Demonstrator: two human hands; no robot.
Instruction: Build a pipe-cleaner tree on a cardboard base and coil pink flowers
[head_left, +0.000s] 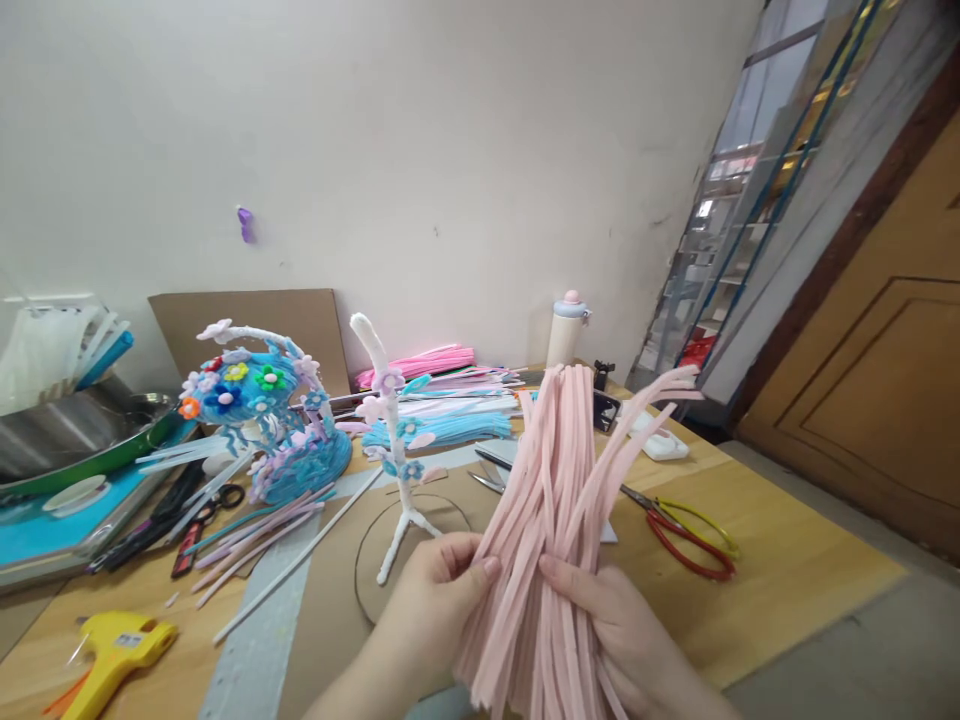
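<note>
A thick bundle of pale pink pipe cleaners stands nearly upright between my two hands, a few strands splaying out to the right. My left hand grips its left side, thumb pressed on the strands. On the right side my right hand is closed round it, thumb in front. Just beyond my left hand stands a white wrapped stem with small blue and lilac flowers and forked feet. Further left is a blue pipe-cleaner ornament covered with colourful flowers.
Scissors with red and yellow handles lie at right. A yellow glue gun is at front left. More pipe cleaners are piled by the wall, near a cream bottle. A metal bowl stands at left.
</note>
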